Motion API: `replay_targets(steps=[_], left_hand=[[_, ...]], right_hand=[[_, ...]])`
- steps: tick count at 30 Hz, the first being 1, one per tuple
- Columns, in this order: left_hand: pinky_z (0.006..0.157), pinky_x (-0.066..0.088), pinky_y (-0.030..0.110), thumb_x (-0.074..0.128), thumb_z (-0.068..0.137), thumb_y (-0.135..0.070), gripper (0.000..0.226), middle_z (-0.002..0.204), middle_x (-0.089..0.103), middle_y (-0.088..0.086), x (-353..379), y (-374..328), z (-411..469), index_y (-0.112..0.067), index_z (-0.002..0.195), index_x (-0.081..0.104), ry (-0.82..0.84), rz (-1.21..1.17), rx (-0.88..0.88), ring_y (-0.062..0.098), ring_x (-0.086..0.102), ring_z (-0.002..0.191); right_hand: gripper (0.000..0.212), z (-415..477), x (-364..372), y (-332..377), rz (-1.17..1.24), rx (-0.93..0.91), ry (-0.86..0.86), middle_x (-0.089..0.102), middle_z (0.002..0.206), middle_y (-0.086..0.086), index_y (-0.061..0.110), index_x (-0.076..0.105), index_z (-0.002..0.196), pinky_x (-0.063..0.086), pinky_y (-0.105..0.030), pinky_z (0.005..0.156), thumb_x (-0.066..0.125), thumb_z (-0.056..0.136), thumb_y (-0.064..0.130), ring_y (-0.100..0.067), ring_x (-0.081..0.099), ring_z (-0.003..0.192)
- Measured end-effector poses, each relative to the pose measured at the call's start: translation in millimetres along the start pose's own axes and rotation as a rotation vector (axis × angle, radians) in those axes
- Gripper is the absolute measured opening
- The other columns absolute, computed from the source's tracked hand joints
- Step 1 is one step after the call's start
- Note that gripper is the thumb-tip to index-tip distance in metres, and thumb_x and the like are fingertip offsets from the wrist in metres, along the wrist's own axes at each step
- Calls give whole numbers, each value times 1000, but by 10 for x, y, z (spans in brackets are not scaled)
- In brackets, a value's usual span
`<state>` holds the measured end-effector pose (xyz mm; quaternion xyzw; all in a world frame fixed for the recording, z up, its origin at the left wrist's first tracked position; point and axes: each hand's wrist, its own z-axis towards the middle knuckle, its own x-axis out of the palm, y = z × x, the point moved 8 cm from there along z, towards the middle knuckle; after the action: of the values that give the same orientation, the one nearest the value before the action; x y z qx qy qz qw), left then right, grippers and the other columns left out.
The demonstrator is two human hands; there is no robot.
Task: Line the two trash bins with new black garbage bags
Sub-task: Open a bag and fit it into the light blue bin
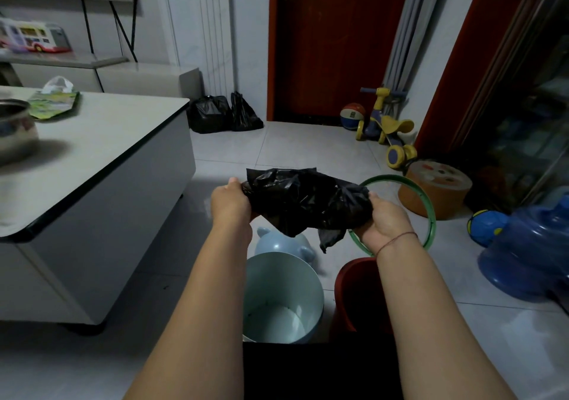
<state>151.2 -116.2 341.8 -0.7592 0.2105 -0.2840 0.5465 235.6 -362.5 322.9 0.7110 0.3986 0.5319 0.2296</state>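
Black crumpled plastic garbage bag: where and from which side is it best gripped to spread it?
At its two outer ends, one from each side, as the left hand and right hand do: the black crumpled garbage bag stretches sideways between them. Where its mouth lies cannot be told.

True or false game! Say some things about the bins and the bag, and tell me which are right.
1. The left hand and right hand both hold the crumpled black bag. True.
2. The light blue bin is already lined. False: its inside is bare.
3. The red bin stands on the table. False: it is on the floor beside the light blue bin.
4. Two other bags sit by the door. True.
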Motion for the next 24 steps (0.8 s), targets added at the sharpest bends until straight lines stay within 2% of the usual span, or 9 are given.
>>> replay_targets(steps=[3,5,7,8,10,13,17,20,24], left_hand=[[85,54,47,38,98,-29,40,91,62,19,-27,-86,15,4,90,59,-18,88,103,35,63,91],[81,51,41,38,98,-34,45,91,60,18,-12,-123,7,7,103,57,8,112,148,31,58,84],[74,46,39,38,97,-32,43,88,57,14,22,-124,9,6,105,57,52,92,149,26,54,81],[74,46,38,38,98,-32,42,90,58,14,38,-122,0,4,104,57,72,71,139,25,54,83],[78,49,37,39,98,-38,42,95,61,13,78,-98,-39,-1,101,58,120,47,105,24,58,89],[73,54,37,52,90,-50,44,87,68,10,141,-115,-143,-7,90,63,212,45,62,23,65,85],[69,55,36,69,84,-17,14,80,69,10,302,-205,-330,-9,91,62,439,4,117,25,66,73],[64,56,35,72,78,-1,38,96,67,14,390,-191,-427,-2,112,55,558,124,144,25,67,74],[80,56,31,74,79,-13,51,115,67,19,513,-54,-576,-3,124,53,789,277,79,28,68,100]], right_hand=[[30,-114,155,123,-177,-137,83,63,106,-19,-1,59,109,55,-39,72,46,99,23,-26,65,83],[42,-253,333,169,-465,-242,228,72,96,-13,7,65,95,58,-36,74,64,83,47,-25,70,86],[62,-368,475,68,-674,-241,382,74,94,-10,9,68,96,57,-34,78,78,59,58,-24,71,90],[63,-396,506,15,-727,-237,424,74,92,-9,8,68,97,57,-33,77,82,56,54,-23,71,89],[34,-414,537,-17,-776,-274,431,73,78,-4,8,70,88,56,-26,66,82,67,33,-18,71,75],[8,-343,450,26,-581,-299,308,71,63,0,13,68,76,54,-24,54,74,78,17,-15,67,60],[50,-289,324,15,-167,-163,237,70,103,-17,-2,62,110,57,-39,82,73,69,24,-28,69,93],[66,-291,278,21,-57,-130,199,65,119,-19,2,57,125,50,-48,95,72,68,32,-33,64,109],[54,-279,211,28,-40,-115,152,68,115,-16,4,60,122,55,-42,82,70,78,33,-31,67,103]])
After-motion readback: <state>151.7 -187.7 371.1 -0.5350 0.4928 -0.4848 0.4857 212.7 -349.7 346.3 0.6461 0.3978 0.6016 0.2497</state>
